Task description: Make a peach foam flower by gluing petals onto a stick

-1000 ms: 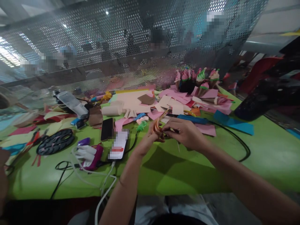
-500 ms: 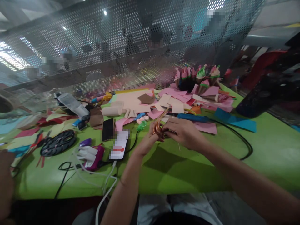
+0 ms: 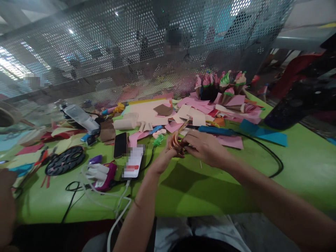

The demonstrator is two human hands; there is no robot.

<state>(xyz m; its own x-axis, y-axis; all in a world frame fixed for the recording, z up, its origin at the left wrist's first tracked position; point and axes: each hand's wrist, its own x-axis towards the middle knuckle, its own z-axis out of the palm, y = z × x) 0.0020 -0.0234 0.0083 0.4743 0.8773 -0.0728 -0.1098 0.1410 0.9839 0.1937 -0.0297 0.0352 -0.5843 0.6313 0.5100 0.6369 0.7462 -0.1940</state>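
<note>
Above the front middle of the green table, my left hand [image 3: 168,156] is closed around a peach-orange coil of what looks like paper strips [image 3: 173,140]. A thin tan stick [image 3: 183,126] pokes up from it. My right hand [image 3: 201,145] is closed too, its fingertips pinched together against the coil's right side; exactly what they pinch is hidden. Just behind my right hand lies a blue-handled tool [image 3: 216,130] on a black cable. A bright green crumpled piece [image 3: 158,140] rests behind and left of my left hand.
Left of my arms lie a lit phone [image 3: 133,162], a dark phone [image 3: 120,145], a magenta power strip [image 3: 107,176] with white cables, and a patterned pouch [image 3: 65,160]. Paper scraps [image 3: 195,105] and paper ice-cream cones [image 3: 225,82] lie behind. Another person's hand [image 3: 7,196] is at far left.
</note>
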